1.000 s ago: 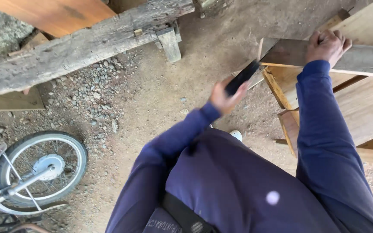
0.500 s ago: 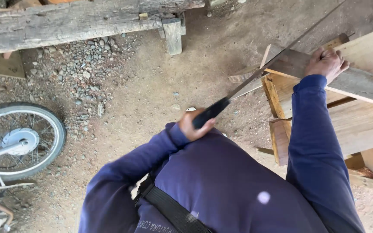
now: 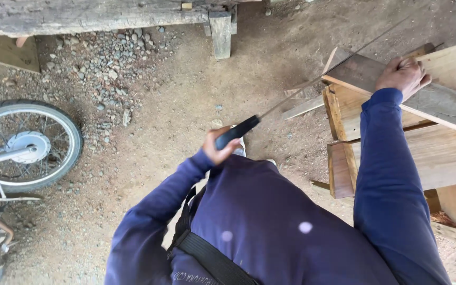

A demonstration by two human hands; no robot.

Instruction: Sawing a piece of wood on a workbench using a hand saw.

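The left hand is clenched around the black handle of a handsaw, blade reaching the grey plank. The right hand presses spread on that plank atop stacked boards.

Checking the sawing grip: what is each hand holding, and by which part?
The left hand grips the saw by its black handle. The right hand presses flat on the plank, holding its top near the cut.

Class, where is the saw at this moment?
In the head view, the saw runs from the left hand at centre up-right to the grey plank under the right hand.
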